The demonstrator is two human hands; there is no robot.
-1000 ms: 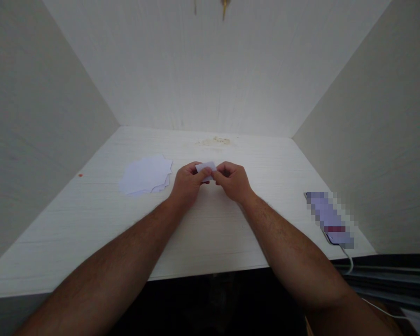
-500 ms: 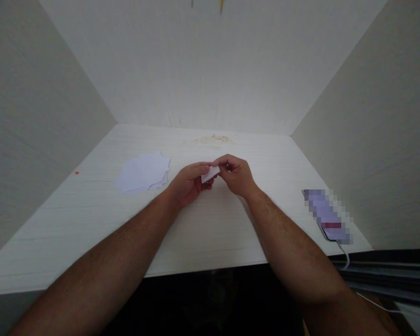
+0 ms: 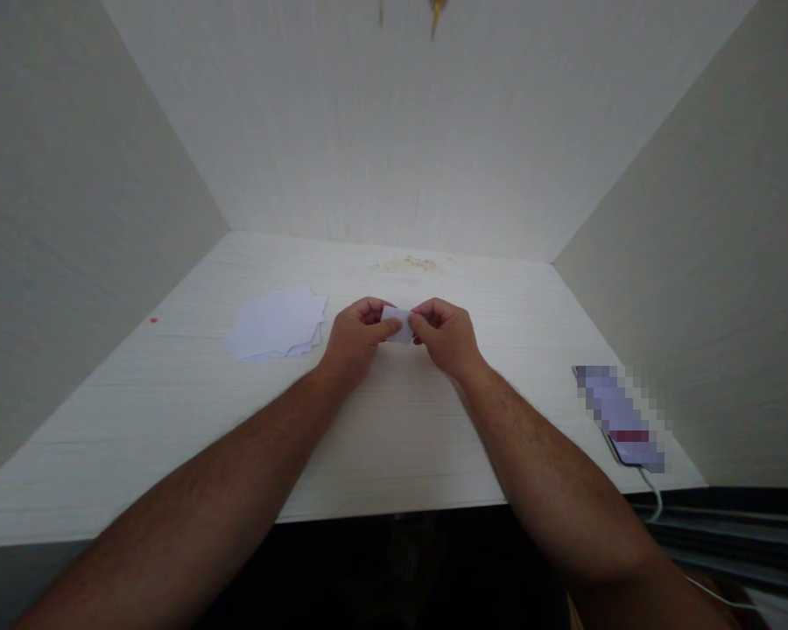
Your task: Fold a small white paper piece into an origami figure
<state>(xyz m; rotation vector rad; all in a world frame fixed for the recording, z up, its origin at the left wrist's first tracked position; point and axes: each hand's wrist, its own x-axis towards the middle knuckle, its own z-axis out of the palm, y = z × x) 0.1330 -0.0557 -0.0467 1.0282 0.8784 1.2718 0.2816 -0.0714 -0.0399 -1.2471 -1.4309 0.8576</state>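
head view: left hand and right hand pinch paper piece, sheets leftward, phone rightward.

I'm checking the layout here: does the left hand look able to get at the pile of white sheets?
Probably yes: the pile of white sheets lies beside the left hand, with nothing visible between them, though that hand would likely first have to release the small white piece.

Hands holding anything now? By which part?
Yes: a small piece of white paper. The left hand holds its left end, thumb on top; the right hand pinches its right end.
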